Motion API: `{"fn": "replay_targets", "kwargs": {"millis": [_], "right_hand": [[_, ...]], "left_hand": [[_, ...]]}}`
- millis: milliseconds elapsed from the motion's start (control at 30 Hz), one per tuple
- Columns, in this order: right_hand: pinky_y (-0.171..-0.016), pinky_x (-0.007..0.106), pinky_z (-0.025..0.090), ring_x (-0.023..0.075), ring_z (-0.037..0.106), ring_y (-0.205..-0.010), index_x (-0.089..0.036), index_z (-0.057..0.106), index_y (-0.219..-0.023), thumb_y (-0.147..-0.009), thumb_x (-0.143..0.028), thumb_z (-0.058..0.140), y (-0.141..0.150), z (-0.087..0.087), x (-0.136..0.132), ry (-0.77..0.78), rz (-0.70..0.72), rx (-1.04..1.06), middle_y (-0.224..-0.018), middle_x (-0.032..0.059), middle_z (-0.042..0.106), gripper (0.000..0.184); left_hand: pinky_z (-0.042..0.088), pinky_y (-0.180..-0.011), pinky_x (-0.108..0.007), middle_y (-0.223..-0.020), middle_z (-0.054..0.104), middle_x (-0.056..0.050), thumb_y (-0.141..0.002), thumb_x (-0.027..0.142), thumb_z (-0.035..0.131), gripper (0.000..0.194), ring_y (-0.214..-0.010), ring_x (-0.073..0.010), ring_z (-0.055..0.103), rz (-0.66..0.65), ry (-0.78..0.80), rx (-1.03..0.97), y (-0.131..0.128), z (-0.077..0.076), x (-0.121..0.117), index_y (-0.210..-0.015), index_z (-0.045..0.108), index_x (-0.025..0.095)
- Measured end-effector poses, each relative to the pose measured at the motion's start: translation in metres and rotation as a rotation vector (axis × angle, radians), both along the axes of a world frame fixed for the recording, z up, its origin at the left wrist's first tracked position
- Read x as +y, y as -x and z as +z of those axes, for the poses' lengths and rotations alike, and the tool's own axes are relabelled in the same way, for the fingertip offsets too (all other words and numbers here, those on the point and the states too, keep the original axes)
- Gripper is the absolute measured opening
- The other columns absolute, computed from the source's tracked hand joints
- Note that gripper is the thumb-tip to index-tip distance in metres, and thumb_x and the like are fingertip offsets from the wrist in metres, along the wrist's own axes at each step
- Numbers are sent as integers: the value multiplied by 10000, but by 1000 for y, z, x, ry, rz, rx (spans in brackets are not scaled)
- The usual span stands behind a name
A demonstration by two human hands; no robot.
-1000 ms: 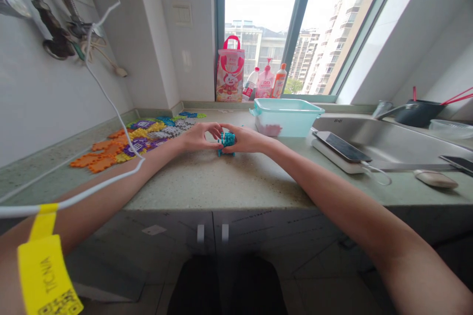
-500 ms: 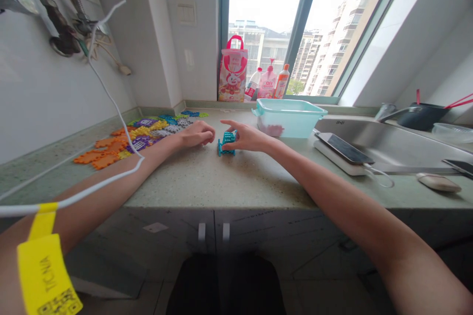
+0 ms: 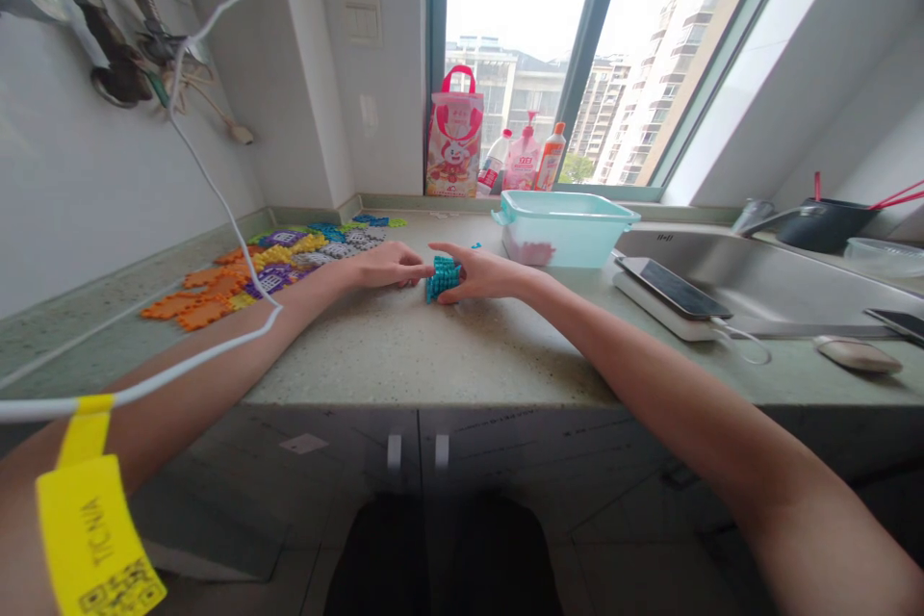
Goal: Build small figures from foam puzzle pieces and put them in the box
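A small stack of teal interlocking plastic pieces (image 3: 443,279) stands on the countertop between my hands. My right hand (image 3: 485,273) curves around its right side, thumb low at the front and fingers over the back, gripping it. My left hand (image 3: 392,266) reaches in from the left with its index finger stretched to the stack's left side, the other fingers bent beneath. A small blue piece (image 3: 476,245) lies behind my right hand. Flat purple pieces (image 3: 272,279), orange pieces (image 3: 206,308) and grey pieces (image 3: 310,259) are spread beside my left forearm.
A translucent turquoise tub (image 3: 570,231) with reddish contents sits behind my right hand. To the right are a phone (image 3: 671,287) on a white box and a steel sink (image 3: 722,279). A white cable (image 3: 217,188) hangs across my left forearm. Bottles (image 3: 521,159) line the windowsill.
My left index finger has stretched rightward to the teal stack. The stack now looks more even and upright, with my right fingers closer around it. The small blue piece behind has come into view.
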State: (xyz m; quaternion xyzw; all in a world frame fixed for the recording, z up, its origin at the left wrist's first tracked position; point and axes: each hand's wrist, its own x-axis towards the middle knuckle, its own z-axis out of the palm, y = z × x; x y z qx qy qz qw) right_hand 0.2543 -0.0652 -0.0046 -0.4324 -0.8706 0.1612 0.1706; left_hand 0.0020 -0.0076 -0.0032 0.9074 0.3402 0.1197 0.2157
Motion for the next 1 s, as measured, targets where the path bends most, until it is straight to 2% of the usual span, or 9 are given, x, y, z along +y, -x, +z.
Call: {"fn": "replay_targets", "kwargs": {"millis": [333, 533, 667, 833, 1000], "right_hand": [[-881, 329, 495, 224, 702, -914, -148, 382, -1733, -841, -416, 904, 3, 2, -2, -18, -3, -24, -930, 23, 742, 1068], [-912, 323, 503, 229, 709, -970, -157, 405, -1724, -841, -468, 891, 4, 1, -2, -42, 0, -37, -1003, 40, 762, 1054], [-907, 334, 498, 234, 700, -970, -166, 427, -1713, -839, -476, 894, 4, -1, 0, -48, 9, -26, -999, 41, 762, 1039], [-873, 314, 477, 203, 668, -883, -172, 456, -1697, -841, -435, 903, 4, -3, 2, -40, -5, -8, -889, 2, 716, 1001], [-822, 295, 462, 184, 631, -817, -173, 453, -1697, -849, -399, 872, 5, -3, 2, -48, -12, -2, -822, -25, 673, 972]], "left_hand": [[331, -563, -287, -600, 639, -20, -858, 761, 645, 603, -561, -159, 525, 66, -40, -3, -4, -9, 8, -629, 652, 203], [311, -553, -300, -589, 622, -14, -856, 777, 645, 612, -550, -158, 504, 80, -46, -9, -6, -11, 9, -638, 651, 205], [311, -567, -295, -614, 618, -13, -853, 772, 648, 604, -577, -157, 511, 65, -35, -9, -4, -10, 8, -665, 657, 198], [320, -601, -284, -662, 586, 3, -804, 774, 713, 594, -636, -154, 500, 15, -39, 4, 0, -5, 3, -732, 682, 185], [360, -636, -298, -669, 634, -23, -880, 808, 606, 649, -631, -166, 534, 14, 20, 1, 1, -2, 2, -712, 659, 183]]}}
